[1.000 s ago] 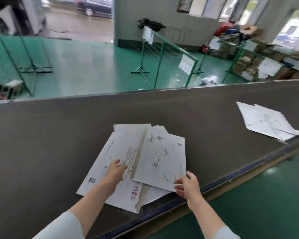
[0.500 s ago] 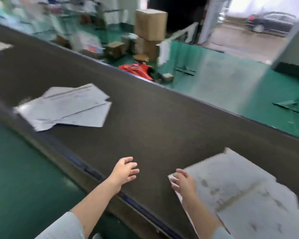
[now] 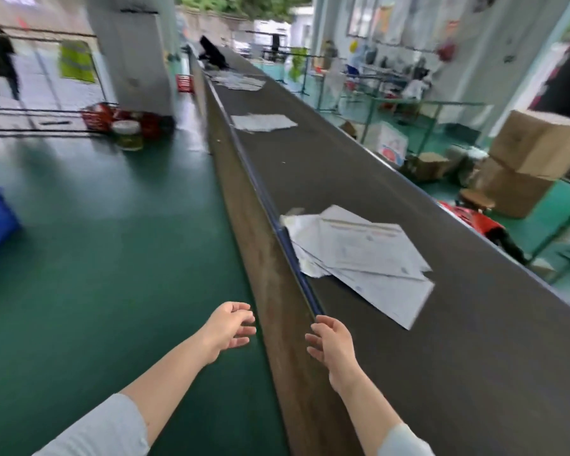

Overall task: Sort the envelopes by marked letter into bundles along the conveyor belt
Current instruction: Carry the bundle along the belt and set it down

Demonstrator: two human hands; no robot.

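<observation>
**Fingers (image 3: 241, 319) free, nothing held**

Left hand (image 3: 229, 325) and right hand (image 3: 331, 342) are loosely curled and empty: left over the floor (image 3: 96, 258), right at the belt's (image 3: 326, 166) near edge. The near bundle (image 3: 359, 255) lies askew just ahead, one corner at that edge. My advice is to read each mark first, then lay envelopes square and inboard. A far bundle (image 3: 262, 122) sits up the belt, with boxes (image 3: 537, 143) beyond.

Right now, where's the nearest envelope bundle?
Nearest envelope bundle: head view, right of centre, on the conveyor belt at its left edge, beyond the right hand.
</observation>
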